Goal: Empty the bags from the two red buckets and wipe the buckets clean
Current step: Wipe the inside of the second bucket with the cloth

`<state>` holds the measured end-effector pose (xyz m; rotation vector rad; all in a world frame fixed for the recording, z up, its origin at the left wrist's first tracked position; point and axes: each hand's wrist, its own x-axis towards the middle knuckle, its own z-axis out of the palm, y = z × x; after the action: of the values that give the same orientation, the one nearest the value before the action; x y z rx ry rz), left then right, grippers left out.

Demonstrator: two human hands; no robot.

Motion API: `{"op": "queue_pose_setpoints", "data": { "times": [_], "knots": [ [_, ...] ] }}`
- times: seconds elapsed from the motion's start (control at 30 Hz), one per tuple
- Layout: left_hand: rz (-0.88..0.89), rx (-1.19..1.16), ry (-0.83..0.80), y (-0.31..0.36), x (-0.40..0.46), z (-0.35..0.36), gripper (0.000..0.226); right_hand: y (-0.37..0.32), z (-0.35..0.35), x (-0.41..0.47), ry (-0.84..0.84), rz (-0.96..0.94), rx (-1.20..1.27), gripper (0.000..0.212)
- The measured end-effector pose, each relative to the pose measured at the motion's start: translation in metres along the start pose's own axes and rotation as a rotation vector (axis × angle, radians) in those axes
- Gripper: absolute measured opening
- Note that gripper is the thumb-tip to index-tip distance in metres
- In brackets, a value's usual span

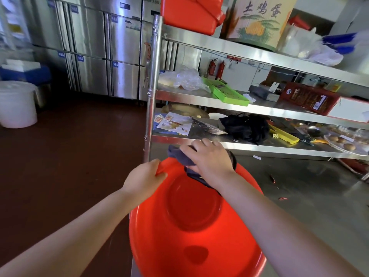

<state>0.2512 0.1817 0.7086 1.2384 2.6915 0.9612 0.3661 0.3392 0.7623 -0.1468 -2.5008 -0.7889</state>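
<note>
the red bucket (191, 226) sits tilted toward the camera at the near edge of the steel bench (311, 196), its open mouth facing up and its inside bare, with no bag in it. a dark cloth (185, 158) lies draped over the far rim, partly inside the bucket. the right hand (209, 156) lies flat on top of that cloth, fingers spread and pressing it against the rim rather than closed around it. the left hand (145, 176) is pinched on the left part of the rim, thumb inside and fingers outside, steadying the bucket.

this looks like the wiping step on this bucket, somewhere around the rim and upper wall. a second red bucket (189, 15) sits on the top shelf of the steel rack (153, 76) just behind; whether it has been emptied or wiped cannot be told from here.

the main risk is the bucket itself: it hangs close to the bench edge and leans, so a hard push with the cloth away from the left hand could slide or tip it toward the floor (69, 156). the cloth is only pressed, not gripped, so it could slip off the rim and drop outside. small red scraps (282, 198) lie on the bench nearby and could be dragged in.
</note>
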Motion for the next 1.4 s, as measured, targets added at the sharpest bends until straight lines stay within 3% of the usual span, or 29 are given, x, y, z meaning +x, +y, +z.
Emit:
{"op": "queue_pose_setpoints", "data": {
  "times": [0.2,0.43,0.57,0.67,0.77,0.9,0.97,1.03,1.23,1.4],
  "knots": [
    [0.047,0.011,0.14,0.004,0.004,0.015,0.02,0.022,0.022,-0.02,0.066,0.249,0.009,0.063],
    [-0.14,-0.089,0.174,-0.017,0.001,0.013,0.022,0.04,0.041,-0.062,-0.092,0.731,0.049,0.061],
    [-0.147,-0.132,0.211,-0.013,-0.01,0.015,0.024,0.04,0.042,-0.076,-0.118,0.807,0.109,0.06],
    [-0.15,-0.081,0.196,-0.013,-0.022,0.01,0.031,0.042,0.034,-0.078,-0.116,0.784,0.166,0.057],
    [-0.134,0.019,0.155,-0.013,-0.02,-0.006,0.04,0.045,0.022,-0.075,-0.03,0.608,0.174,0.055],
    [0.158,0.136,0.088,0.014,0.001,-0.012,0.055,0.03,0.009,-0.047,0.084,0.276,0.113,0.061],
    [0.159,0.13,0.017,0.029,0.009,-0.009,0.035,0.017,0.009,-0.035,0.116,0.177,0.1,0.063],
    [0.089,0.074,-0.016,0.032,0.012,-0.008,0.017,0.006,0.013,-0.029,0.17,0.183,0.095,0.061],
    [0.136,0.024,0.056,0.03,0.012,-0.008,0.017,-0.02,0.029,-0.017,0.302,0.127,0.104,0.044],
    [-0.008,-0.009,0.069,0.006,0.009,-0.011,0.018,-0.005,0.038,-0.02,0.201,0.259,0.045,0.064]
  ]
}}
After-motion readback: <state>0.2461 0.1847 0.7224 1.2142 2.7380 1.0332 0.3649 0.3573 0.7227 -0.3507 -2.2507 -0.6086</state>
